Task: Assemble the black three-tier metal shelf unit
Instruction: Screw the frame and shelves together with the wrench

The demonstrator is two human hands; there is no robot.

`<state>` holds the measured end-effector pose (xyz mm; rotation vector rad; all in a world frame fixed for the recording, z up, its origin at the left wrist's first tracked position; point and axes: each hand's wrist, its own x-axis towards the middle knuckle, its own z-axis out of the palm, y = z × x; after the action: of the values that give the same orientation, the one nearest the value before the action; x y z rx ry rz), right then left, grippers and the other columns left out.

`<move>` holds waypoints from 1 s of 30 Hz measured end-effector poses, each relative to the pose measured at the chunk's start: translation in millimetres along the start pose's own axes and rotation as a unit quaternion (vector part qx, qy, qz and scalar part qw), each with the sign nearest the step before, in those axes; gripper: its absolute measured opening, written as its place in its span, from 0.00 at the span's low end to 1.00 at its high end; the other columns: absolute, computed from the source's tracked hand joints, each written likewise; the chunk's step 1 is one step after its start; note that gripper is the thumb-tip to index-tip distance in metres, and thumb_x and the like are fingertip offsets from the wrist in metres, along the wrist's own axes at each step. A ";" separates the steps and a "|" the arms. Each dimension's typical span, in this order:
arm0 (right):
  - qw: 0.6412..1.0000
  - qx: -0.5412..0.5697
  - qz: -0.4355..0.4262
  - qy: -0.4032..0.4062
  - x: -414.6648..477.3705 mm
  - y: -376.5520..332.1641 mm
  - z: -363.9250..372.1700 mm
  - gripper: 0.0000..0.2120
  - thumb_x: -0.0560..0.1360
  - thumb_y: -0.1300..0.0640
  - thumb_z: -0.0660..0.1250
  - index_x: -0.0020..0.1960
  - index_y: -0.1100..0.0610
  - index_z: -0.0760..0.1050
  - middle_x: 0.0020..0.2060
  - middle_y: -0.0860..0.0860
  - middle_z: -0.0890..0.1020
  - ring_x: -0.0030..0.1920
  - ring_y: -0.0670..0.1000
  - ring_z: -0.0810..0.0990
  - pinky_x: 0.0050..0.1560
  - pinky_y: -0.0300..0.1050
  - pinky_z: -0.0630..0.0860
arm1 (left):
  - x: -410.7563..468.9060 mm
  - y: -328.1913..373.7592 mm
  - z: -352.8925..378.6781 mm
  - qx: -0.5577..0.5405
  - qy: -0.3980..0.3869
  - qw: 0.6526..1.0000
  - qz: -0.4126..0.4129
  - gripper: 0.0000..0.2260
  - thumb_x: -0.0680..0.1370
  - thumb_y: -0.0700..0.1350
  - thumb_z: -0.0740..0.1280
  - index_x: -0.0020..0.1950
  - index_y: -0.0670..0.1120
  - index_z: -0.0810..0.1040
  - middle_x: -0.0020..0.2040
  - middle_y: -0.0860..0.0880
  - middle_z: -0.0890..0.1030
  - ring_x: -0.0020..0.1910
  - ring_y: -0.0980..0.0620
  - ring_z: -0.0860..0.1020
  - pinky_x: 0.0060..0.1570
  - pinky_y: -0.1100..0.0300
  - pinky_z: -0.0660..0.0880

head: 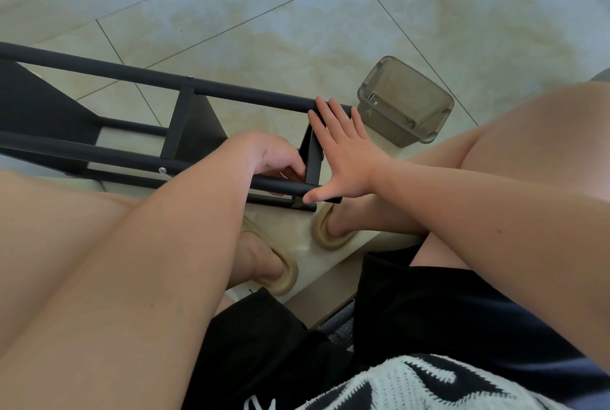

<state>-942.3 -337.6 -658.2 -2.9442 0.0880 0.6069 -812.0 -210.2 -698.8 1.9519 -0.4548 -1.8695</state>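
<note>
Head view: right hand (343, 152) presses flat, fingers straight, on the shelf unit (185, 125) end. Left hand (274, 158) grips its lower pole (115, 155).

Bright, even daylight fills the view. A pale bluish sheen lies on the floor (297, 13) toward the top. Shadows are soft. Wide-angle bending curves the edges, and the corners blur slightly.

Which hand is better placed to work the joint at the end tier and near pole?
Left. The left hand curls right at that joint; the right hand lies spread flat across the far pole and near pole.
</note>
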 end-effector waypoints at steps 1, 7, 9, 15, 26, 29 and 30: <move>1.000 0.000 0.000 0.001 -0.2 0.1 0.0 0.69 0.62 0.18 0.62 0.82 0.60 0.35 0.80 0.57 0.32 0.79 0.57 0.30 0.78 0.62 0.34 | -0.3 0.6 0.7 -0.002 0.007 1.000 0.002 0.04 0.74 0.40 0.70 0.45 0.41 0.84 0.45 0.42 0.84 0.43 0.44 0.81 0.53 0.51 0.77; 1.000 0.003 -0.001 0.000 0.8 0.2 0.1 0.69 0.59 0.18 0.58 0.82 0.60 0.35 0.80 0.56 0.32 0.79 0.57 0.30 0.78 0.62 0.34 | 0.1 -0.4 1.7 0.012 0.011 1.000 0.012 0.06 0.72 0.38 0.69 0.46 0.42 0.83 0.39 0.44 0.82 0.43 0.45 0.77 0.51 0.54 0.71; 1.000 0.003 0.000 -0.002 1.2 0.3 0.8 0.69 0.59 0.17 0.57 0.82 0.60 0.35 0.80 0.56 0.32 0.79 0.57 0.30 0.78 0.62 0.34 | -0.4 -1.1 0.3 0.007 0.004 1.000 0.014 0.07 0.70 0.39 0.69 0.45 0.42 0.84 0.41 0.43 0.82 0.44 0.45 0.76 0.53 0.53 0.71; 1.000 0.004 -0.002 -0.001 0.5 0.3 1.2 0.69 0.59 0.17 0.57 0.81 0.60 0.35 0.80 0.57 0.32 0.79 0.57 0.29 0.78 0.61 0.33 | 3.3 -2.0 1.9 0.012 0.014 1.000 0.000 0.18 0.68 0.45 0.73 0.55 0.37 0.83 0.47 0.43 0.85 0.47 0.45 0.79 0.64 0.47 0.73; 1.000 0.003 -0.003 -0.003 1.2 0.6 2.2 0.70 0.57 0.16 0.54 0.81 0.60 0.34 0.80 0.57 0.32 0.79 0.57 0.29 0.78 0.62 0.33 | -0.6 -1.5 1.5 0.030 0.001 1.000 -0.002 0.16 0.65 0.47 0.72 0.49 0.41 0.85 0.47 0.44 0.85 0.47 0.45 0.79 0.62 0.49 0.72; 1.000 0.006 -0.003 -0.001 1.4 0.8 2.6 0.70 0.58 0.16 0.55 0.81 0.60 0.35 0.80 0.57 0.32 0.79 0.57 0.29 0.78 0.61 0.33 | 0.7 -1.4 2.1 0.049 0.027 0.998 0.003 0.16 0.66 0.47 0.73 0.49 0.38 0.84 0.42 0.43 0.84 0.43 0.46 0.78 0.57 0.49 0.74; 1.000 0.006 -0.004 -0.001 1.6 0.9 2.7 0.70 0.57 0.16 0.55 0.81 0.60 0.35 0.80 0.56 0.32 0.79 0.57 0.29 0.78 0.61 0.33 | 1.1 -0.8 2.5 0.054 0.029 0.998 0.004 0.12 0.68 0.45 0.72 0.47 0.39 0.84 0.39 0.44 0.83 0.41 0.46 0.76 0.52 0.51 0.73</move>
<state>-942.0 -338.2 -661.4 -2.9311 0.0806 0.6062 -814.4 -210.2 -700.2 2.0640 -0.5563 -1.8125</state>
